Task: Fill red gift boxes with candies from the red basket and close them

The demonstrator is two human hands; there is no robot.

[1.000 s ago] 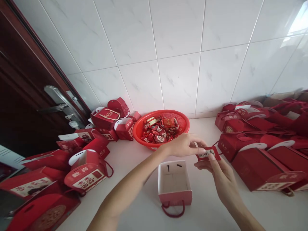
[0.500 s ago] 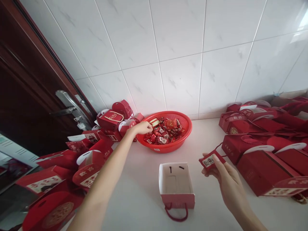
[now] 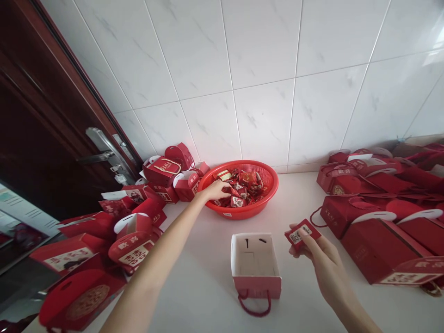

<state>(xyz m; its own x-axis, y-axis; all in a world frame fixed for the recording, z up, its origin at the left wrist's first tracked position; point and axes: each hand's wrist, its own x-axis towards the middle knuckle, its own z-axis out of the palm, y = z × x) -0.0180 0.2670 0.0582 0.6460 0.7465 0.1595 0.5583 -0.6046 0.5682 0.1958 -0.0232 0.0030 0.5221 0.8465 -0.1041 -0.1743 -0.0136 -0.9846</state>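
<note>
My left hand (image 3: 218, 190) reaches into the left side of a red plastic basket (image 3: 239, 212) of red-wrapped candies (image 3: 248, 178). Its fingers are bent together over the candies, and what they grip, if anything, is hidden. At the right, my right hand (image 3: 317, 252) pinches a small red packet (image 3: 301, 232) with a pale printed label, thumb on top. Between my arms and nearer to me stands an open box (image 3: 256, 286), white inside, with a dark red cord handle hanging at its front. Two short dark cord ends show on its inner back wall.
Many red gift boxes (image 3: 135, 249) crowd the left side, beside a dark door with a metal handle (image 3: 104, 148). More red boxes (image 3: 385, 245) stand in rows at the right. A white tiled wall (image 3: 263, 120) rises behind the white tabletop (image 3: 197, 263).
My left hand has moved slightly right over the candies, and its fingers reach farther out. The red packet in my right hand has turned a little. The view has shifted slightly.
</note>
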